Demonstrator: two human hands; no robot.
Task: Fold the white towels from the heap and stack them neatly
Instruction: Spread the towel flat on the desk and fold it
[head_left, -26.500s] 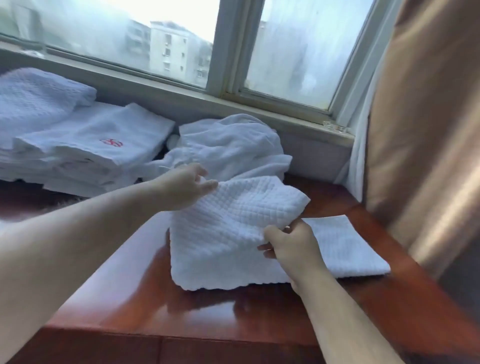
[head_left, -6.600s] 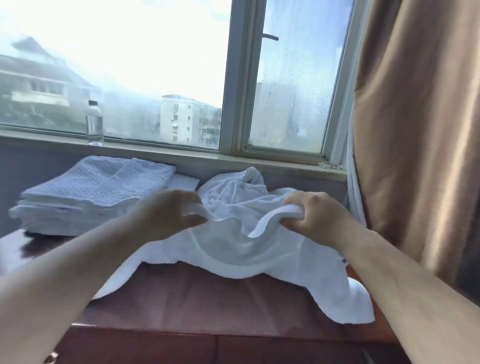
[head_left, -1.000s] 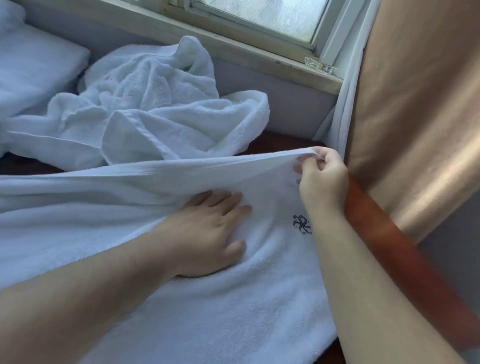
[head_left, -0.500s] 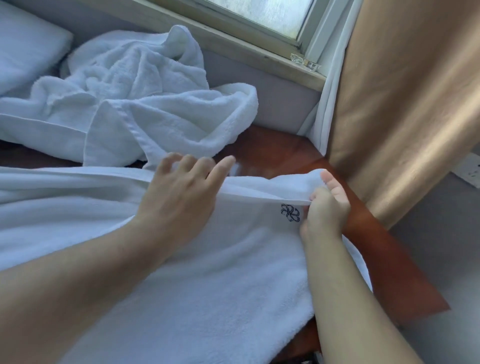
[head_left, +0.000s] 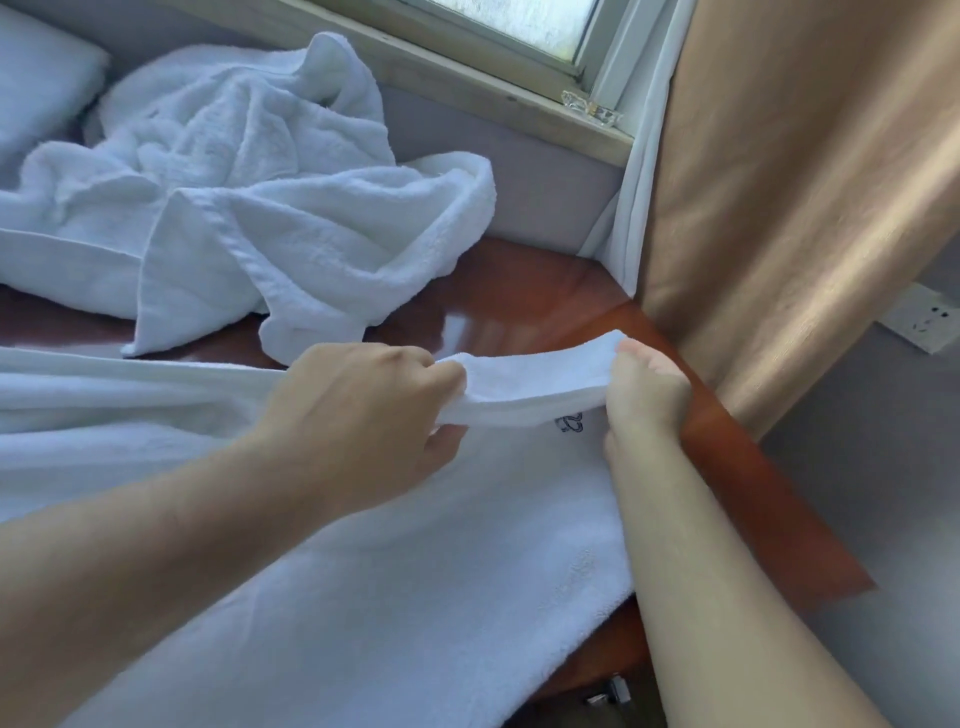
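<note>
The fingers (head_left: 441, 370) of the left hand (head_left: 363, 415) are curled over the far edge of the spread towel (head_left: 415, 597), with the thumb tucked beneath, so that the edge is pinched and lifted off the surface (head_left: 519, 306). The fingers (head_left: 641, 358) of the right hand (head_left: 644, 395) are clamped on the same edge at its right corner. A short doubled band of cloth is held taut between the two hands. The left hand is seen from the back, knuckles up, its wrist bent slightly. The right hand is seen from the wrist side, with its fist closed. Both forearms are stretched forward from the near edge of the view, the left one crossing over the towel from the near left and the right one running straight up along the towel's right side.

The rest of the towel is laid flat over the near part of the reddish wooden surface. A dark embroidered emblem (head_left: 569, 423) is partly seen just below the raised band. The heap (head_left: 260, 182) of crumpled white towels lies farther back, against the wall under the window sill (head_left: 519, 104). A folded stack (head_left: 36, 78) is seen at the far left. A tan curtain (head_left: 779, 208) hangs at the right.
</note>
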